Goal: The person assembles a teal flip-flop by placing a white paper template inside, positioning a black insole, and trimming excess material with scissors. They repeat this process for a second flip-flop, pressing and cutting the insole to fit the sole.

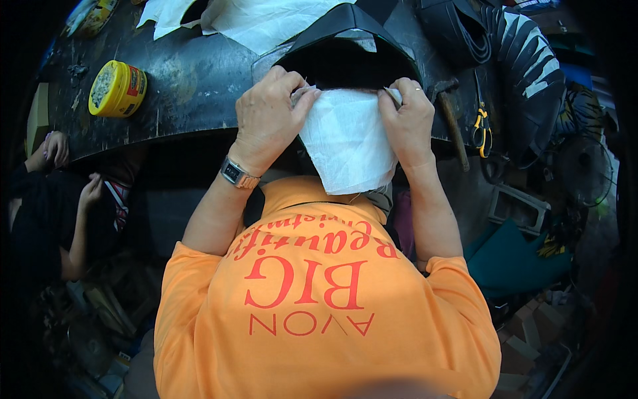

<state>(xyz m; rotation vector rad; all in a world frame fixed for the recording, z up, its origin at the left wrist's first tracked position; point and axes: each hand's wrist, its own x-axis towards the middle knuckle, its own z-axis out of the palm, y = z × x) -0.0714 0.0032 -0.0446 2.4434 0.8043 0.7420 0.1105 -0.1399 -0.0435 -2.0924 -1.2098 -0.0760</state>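
Observation:
A thin white fabric sheet (349, 143) hangs over the table's near edge, in front of my body. My left hand (272, 110) pinches its upper left corner between thumb and fingers. At the upper right corner my right hand (409, 120) grips it the same way. Right behind the sheet's top edge lies a black folded piece (352, 56), leather-like, bent to a peak with a dark hollow under it. Whether the sheet is attached to that piece I cannot tell.
On the dark worn table (193, 86) stand a yellow tub (118, 90) at left and more white sheeting (259, 23) at the back. A hammer (453, 126), yellow-handled scissors (482, 130) and stacked black pieces (531, 86) lie at right. Another person's hand (56, 147) is at far left.

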